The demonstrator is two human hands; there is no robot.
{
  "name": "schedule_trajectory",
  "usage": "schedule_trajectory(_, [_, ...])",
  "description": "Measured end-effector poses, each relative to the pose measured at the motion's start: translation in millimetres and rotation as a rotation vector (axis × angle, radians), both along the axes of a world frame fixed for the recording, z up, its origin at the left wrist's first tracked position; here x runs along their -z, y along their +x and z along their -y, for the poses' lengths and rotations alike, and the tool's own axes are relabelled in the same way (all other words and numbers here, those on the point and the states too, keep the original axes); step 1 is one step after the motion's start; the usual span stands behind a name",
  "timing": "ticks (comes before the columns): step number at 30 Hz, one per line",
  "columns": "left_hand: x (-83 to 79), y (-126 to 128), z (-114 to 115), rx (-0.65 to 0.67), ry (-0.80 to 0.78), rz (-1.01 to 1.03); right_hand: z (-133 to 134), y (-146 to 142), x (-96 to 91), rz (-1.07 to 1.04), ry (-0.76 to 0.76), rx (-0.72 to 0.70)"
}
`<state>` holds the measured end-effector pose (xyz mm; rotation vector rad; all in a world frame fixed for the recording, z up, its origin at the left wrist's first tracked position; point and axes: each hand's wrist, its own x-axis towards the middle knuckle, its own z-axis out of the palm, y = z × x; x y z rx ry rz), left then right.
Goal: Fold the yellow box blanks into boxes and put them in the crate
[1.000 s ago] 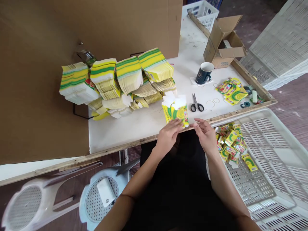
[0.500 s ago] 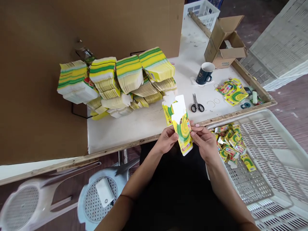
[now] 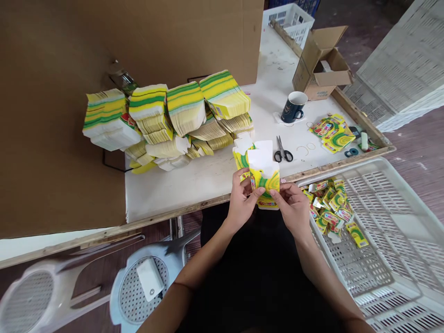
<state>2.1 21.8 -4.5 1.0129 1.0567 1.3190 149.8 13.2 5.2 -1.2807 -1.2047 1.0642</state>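
Both my hands grip a yellow and green printed carton [image 3: 264, 178] with white flaps at its far end, held over the table's front edge. My left hand [image 3: 242, 198] pinches its left side, thumb on the near face. On the right side, my right hand [image 3: 292, 203] has its thumb pressed to the same face. Just behind it, more flat cartons [image 3: 242, 155] with white tabs lie on the table. Tall stacks of flat cartons [image 3: 187, 108] stand at the back left.
Black-handled scissors [image 3: 283, 152] and a dark mug [image 3: 293, 107] are on the table [image 3: 166, 189]. Flattened cartons [image 3: 333, 133] lie right of them, before an open cardboard box [image 3: 321, 69]. Below right, a white crate [image 3: 381, 199] holds several small boxes [image 3: 333, 208]. A phone-like white device [image 3: 150, 278] rests on a stool.
The carton has gone from a narrow, tilted view to a wider, more upright one, with its flaps spread. My hands have shifted their hold along its sides.
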Motion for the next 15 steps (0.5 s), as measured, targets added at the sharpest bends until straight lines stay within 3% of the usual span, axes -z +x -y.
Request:
schedule_trajectory(5, [-12.8, -6, 7, 0.149, 0.096, -0.026, -6, 14, -8.6, 0.044, 0.131, -0.141])
schedule_trajectory(10, [-14.7, -14, 6, 0.208, 0.132, -0.078, -12, 29, -13.6, 0.079, 0.1, -0.349])
schedule_trajectory(15, [-14.7, -18, 5, 0.256, 0.174, -0.129, -11, 34, -17.9, 0.145, 0.147, -0.35])
